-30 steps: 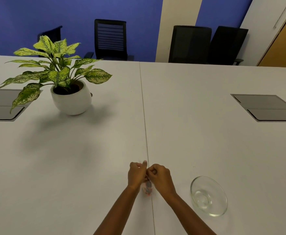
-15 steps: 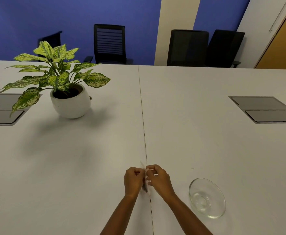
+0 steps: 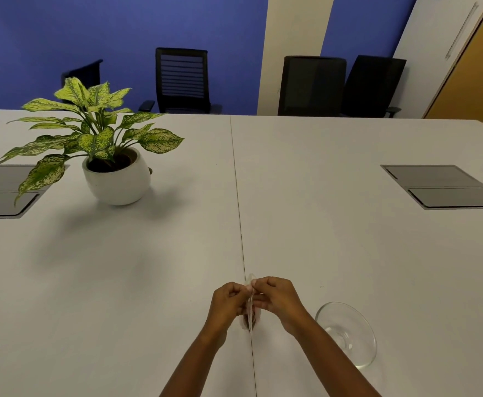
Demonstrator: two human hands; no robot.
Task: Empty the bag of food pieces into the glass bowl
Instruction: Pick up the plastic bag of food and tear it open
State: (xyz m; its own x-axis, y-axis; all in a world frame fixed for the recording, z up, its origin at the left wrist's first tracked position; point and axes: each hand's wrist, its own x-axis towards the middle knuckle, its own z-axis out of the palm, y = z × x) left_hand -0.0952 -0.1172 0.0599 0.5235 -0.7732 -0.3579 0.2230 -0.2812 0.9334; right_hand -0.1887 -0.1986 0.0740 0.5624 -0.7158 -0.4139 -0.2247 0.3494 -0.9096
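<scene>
A small clear plastic bag (image 3: 250,318) with dark and reddish food pieces at its bottom hangs between my two hands, above the white table's centre seam. My left hand (image 3: 227,302) pinches one side of the bag's top edge and my right hand (image 3: 274,296) pinches the other side. The bag is seen edge-on, so I cannot tell whether its mouth is open. The glass bowl (image 3: 346,333) stands upright and empty on the table, to the right of my right forearm.
A potted plant in a white pot (image 3: 114,179) stands at the far left. Grey cable hatches (image 3: 440,186) (image 3: 2,190) are set into the table at both sides. Black office chairs (image 3: 181,80) line the far edge.
Both hands have stayed together on the bag's top, shifting grip slightly. The bag's lower part now hangs visibly below them. The camera tilted a little.
</scene>
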